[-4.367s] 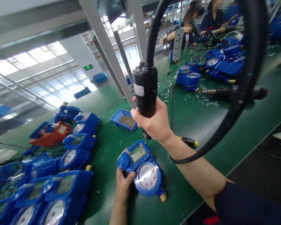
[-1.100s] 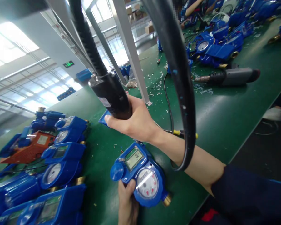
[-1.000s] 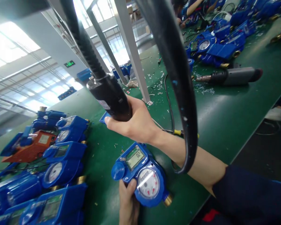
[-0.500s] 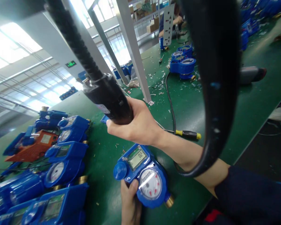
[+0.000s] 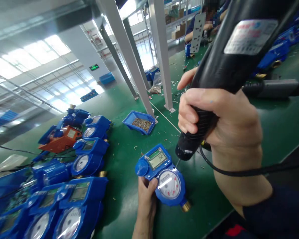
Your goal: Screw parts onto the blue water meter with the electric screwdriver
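My left hand [image 5: 147,199] grips the near left side of a blue water meter [image 5: 175,199], thumb on its edge. The meter has a lit display reading 0.2, a round dial and a brass fitting, and it lies on the green bench. My right hand [image 5: 224,122] is wrapped round a black electric screwdriver [image 5: 220,71] with a label on its body. The tool slants down to the left, its thin bit by the meter's upper right edge; whether the bit touches a screw I cannot tell. Beyond the meter stands a blue bin [image 5: 150,130] of small brass-coloured screws.
Several blue meters [image 5: 83,189] line the left side, around an orange device [image 5: 58,139]. Metal posts [image 5: 161,53] rise from the bench behind the bin. Another grey-black tool [image 5: 274,89] lies at right. A co-worker [image 5: 224,16] sits at the far end.
My right hand has moved right and nearer the camera, swinging the screwdriver so its bit points down at the meter. The screw bin has come into full view. My left hand keeps its hold.
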A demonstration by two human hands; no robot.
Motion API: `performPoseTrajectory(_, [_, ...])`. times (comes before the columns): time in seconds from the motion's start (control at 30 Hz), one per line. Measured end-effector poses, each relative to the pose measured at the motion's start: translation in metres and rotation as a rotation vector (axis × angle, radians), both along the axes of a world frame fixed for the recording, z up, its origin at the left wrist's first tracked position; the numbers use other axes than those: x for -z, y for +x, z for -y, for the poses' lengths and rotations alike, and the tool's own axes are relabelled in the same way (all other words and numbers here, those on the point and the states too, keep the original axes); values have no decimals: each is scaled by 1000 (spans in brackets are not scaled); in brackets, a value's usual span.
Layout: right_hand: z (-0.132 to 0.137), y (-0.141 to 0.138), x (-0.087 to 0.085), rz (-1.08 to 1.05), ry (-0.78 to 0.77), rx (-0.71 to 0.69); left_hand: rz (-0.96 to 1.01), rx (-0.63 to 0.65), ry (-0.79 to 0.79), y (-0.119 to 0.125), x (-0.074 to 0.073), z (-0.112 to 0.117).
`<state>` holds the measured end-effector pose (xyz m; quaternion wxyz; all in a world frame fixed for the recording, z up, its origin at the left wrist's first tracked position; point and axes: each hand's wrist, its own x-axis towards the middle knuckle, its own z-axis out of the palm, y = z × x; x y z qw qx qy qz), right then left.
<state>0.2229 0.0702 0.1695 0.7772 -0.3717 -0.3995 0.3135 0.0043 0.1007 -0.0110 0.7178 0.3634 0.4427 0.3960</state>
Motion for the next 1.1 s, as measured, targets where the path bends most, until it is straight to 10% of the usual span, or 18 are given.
performPoseTrajectory(0.57, [-9,-32,19,231,-202,-379,147,69,108,5,1,1])
performPoseTrajectory(0.83, [11,-46,53,275,-90,-124,207,72,82,5,4,1])
performPoseTrajectory(1.03, [7,-12,56,259,-17,-760,231,100,83,7,13,3])
performPoseTrajectory(1.1, [5,-11,56,259,3,-770,244,116,72,8,16,4])
